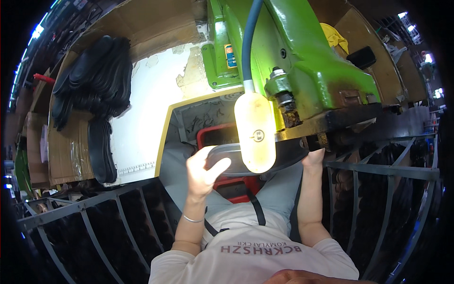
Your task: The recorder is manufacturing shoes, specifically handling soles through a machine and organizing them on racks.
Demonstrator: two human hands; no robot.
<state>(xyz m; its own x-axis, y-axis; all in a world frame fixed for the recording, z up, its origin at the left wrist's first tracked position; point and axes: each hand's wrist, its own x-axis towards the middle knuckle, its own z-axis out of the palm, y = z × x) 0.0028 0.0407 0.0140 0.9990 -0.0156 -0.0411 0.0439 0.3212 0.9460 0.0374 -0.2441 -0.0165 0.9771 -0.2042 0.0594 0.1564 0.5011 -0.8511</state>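
A dark, glossy shoe sole (291,152) lies crosswise under the head of a green machine (307,57). At the sole's left end, my left hand (203,173) grips its edge, the thumb on the near side and the other fingers partly hidden. My right hand (313,158) is closed at the sole's right end, close below a dark metal part of the machine; its fingertips are hidden. In front of the sole's middle hangs a lit, oblong lamp (256,132), which covers part of the sole and the spot where it meets the machine.
Stacked dark soles (101,71) fill the left side of a white tabletop (146,109) walled with cardboard (73,151). Metal racks (80,208) stand on both sides. A red-framed item (236,187) shows below the sole. A yellow cloth (333,38) lies at the back right.
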